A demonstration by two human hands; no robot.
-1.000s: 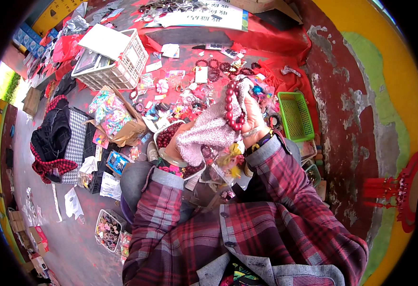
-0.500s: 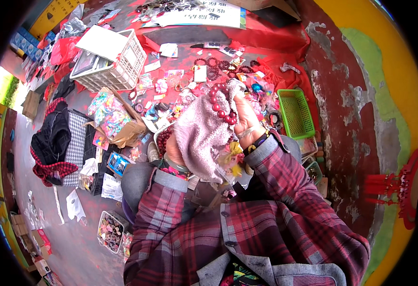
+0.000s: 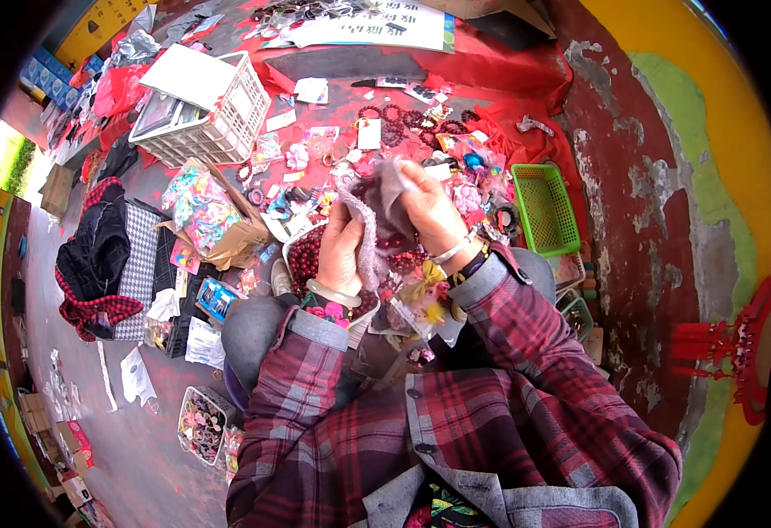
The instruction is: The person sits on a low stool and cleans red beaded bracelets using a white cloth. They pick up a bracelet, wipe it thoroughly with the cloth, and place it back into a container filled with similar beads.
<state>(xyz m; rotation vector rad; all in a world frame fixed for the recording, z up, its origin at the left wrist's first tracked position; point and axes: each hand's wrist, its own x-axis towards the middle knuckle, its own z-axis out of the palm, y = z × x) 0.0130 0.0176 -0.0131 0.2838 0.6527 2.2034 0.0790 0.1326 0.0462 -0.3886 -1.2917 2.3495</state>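
A fuzzy mauve-pink cloth point(image 3: 369, 251) hangs bunched and folded between my two hands, above a white-rimmed basket. My left hand point(image 3: 341, 253), wearing a pale bangle, grips its left side with the thumb on top. The fingers of my right hand point(image 3: 435, 214) are closed on the cloth's darker upper right part. Something dark red shows in the fold between the hands, but I cannot make out whether it is a bead bracelet. Many dark red beads point(image 3: 305, 256) fill the basket below, partly hidden by my left hand and the cloth.
Bracelets point(image 3: 392, 134), hair ornaments and small packets cover the floor ahead. A green basket point(image 3: 546, 209) stands at right, near the peeling wall. To the left are a cardboard box point(image 3: 234, 240) of colourful packets and a white crate point(image 3: 243, 114). A small basket point(image 3: 205, 427) of trinkets sits lower left.
The spread cloth has been gathered and folded between my hands. The red bead bracelet lying over it no longer shows plainly. My left hand has come up into view; my right hand has moved slightly lower.
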